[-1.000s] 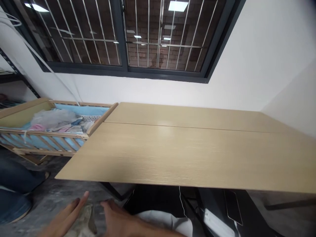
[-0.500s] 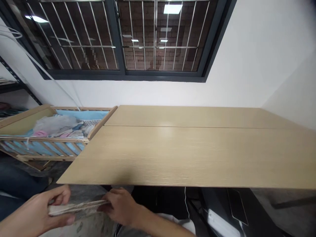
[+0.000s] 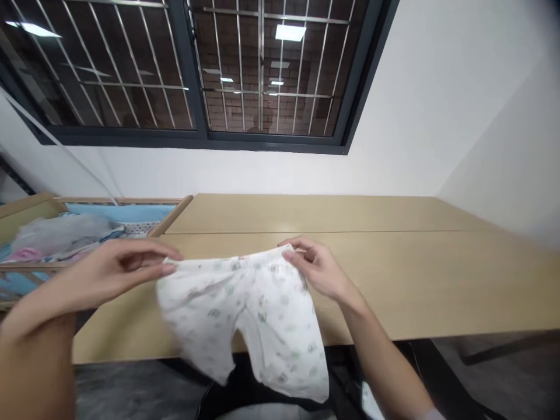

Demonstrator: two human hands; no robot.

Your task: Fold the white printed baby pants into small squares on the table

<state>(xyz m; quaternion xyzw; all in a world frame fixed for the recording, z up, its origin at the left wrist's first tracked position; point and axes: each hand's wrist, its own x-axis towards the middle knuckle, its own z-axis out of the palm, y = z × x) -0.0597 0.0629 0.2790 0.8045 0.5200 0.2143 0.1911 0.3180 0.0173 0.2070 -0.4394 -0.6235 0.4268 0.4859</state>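
A small pair of white shorts point(image 3: 280, 309) with a faint green and pink print hangs spread between my hands, over the front part of the wooden table point(image 3: 394, 274). My left hand point(image 3: 126, 268) pinches the left end of the waistband between thumb and fingers. At the waistband's right end, my right hand point(image 3: 317, 265) grips the cloth the same way. Both legs of the shorts dangle past the table's front edge, and the left leg is blurred by motion.
A wooden crib point(image 3: 175, 214) with blue lining stands left of the table, holding clothes and a clear plastic bag point(image 3: 65, 233). Behind the table are a white wall point(image 3: 262, 172) and a barred window. Dark items lie below the front edge.
Both hands have risen from below the table's front edge to above the table and moved apart. The cloth, earlier seen edge-on, now hangs open as shorts. The view has shifted slightly.
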